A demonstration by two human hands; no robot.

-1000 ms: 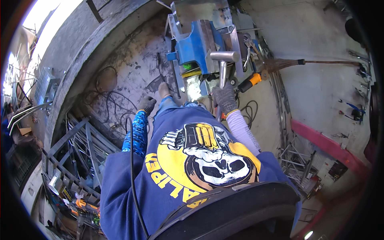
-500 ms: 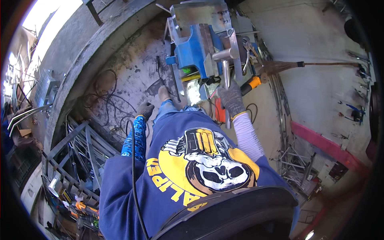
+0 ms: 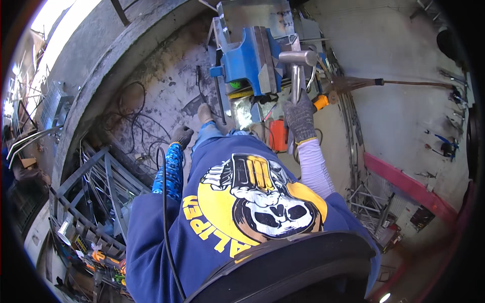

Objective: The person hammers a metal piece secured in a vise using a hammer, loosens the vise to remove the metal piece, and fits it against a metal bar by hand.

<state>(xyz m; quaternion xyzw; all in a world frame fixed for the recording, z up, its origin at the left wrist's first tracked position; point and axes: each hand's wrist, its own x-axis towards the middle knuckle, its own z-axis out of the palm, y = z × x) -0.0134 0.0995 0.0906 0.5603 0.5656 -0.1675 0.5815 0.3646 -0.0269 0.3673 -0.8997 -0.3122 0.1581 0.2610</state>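
Observation:
My right hand [image 3: 300, 117], in a dark grey knit glove, is wrapped round the handle of a metal hammer [image 3: 298, 58]. The hammer's cylindrical head is held up to the right of a blue bench vise [image 3: 242, 65], apart from its jaws. Between the vise jaws a grey metal piece [image 3: 267, 78] appears to be clamped. My left hand [image 3: 182, 136], gloved too, hangs low beside my leg, left of the vise. Its fingers are curled, and nothing shows in them.
An orange-handled tool [image 3: 320, 102] and a red-orange object [image 3: 277, 135] lie near my right hand. A broom [image 3: 353, 83] extends rightward. Black cables [image 3: 134, 118] loop on the floor at left. A steel frame rack [image 3: 107, 187] stands at lower left, a pink-red beam [image 3: 409, 187] at right.
The hammer in my right hand has moved to the right and slightly upward in the picture, away from the vise jaws. My left hand stays low with its fingers curled.

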